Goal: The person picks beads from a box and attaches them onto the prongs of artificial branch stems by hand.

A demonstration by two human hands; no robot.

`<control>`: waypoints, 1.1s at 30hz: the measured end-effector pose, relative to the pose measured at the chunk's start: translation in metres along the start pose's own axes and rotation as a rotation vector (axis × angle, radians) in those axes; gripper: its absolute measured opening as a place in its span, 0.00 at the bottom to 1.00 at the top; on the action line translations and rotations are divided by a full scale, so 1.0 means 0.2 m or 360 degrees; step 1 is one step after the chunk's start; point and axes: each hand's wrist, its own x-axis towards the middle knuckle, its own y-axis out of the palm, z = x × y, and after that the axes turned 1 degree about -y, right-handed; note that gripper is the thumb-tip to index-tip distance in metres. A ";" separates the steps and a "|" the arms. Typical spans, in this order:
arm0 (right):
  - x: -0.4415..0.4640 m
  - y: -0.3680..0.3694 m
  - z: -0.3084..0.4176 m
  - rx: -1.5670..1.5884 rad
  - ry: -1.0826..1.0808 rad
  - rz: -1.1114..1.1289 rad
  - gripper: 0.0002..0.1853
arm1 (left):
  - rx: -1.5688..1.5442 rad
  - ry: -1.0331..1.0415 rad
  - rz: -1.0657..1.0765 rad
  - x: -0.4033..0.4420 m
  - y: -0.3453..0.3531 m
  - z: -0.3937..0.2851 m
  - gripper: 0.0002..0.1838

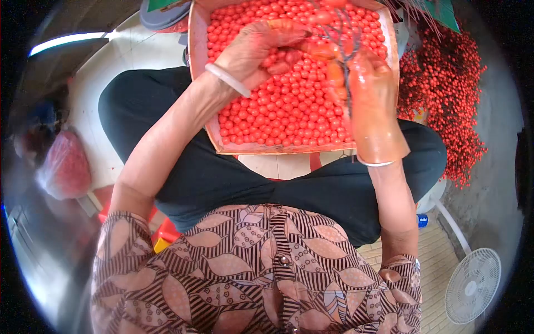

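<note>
A shallow box (223,148) full of round, glossy red balls (283,114) sits in front of my lap. My left hand (258,47), with a white bangle at the wrist and coverings on some fingers, is over the box. Its fingers curl around several red balls, and its fingertips point towards a dark branched twig (349,61). My right hand (374,97), in a translucent orange glove, grips that twig upright over the box's right side. Red balls sit around the twig's upper forks, blurred. The exact contact between my left fingertips and the twig cannot be made out.
A large heap of red-berried branches (445,100) stands to the right of the box. A white fan (473,286) is at lower right. A clear bag of red contents (65,164) lies at left. A grey lid-like object (162,18) is at upper left.
</note>
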 end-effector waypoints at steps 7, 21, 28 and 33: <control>0.01 -0.04 -0.01 0.0254 -0.0008 0.0167 0.19 | 0.0081 -0.0106 -0.0042 -0.03 0.02 -0.02 0.12; -0.02 -0.03 0.01 0.0385 0.0118 0.0209 0.19 | -0.0283 -0.0103 0.0410 0.02 -0.06 0.03 0.13; -0.01 -0.05 -0.01 0.0362 0.0133 0.0309 0.19 | -0.0369 -0.0207 0.0360 0.00 -0.04 0.03 0.12; 0.01 -0.05 -0.03 0.0214 0.0225 0.0206 0.19 | -0.0201 -0.0080 0.0273 -0.01 -0.01 0.04 0.11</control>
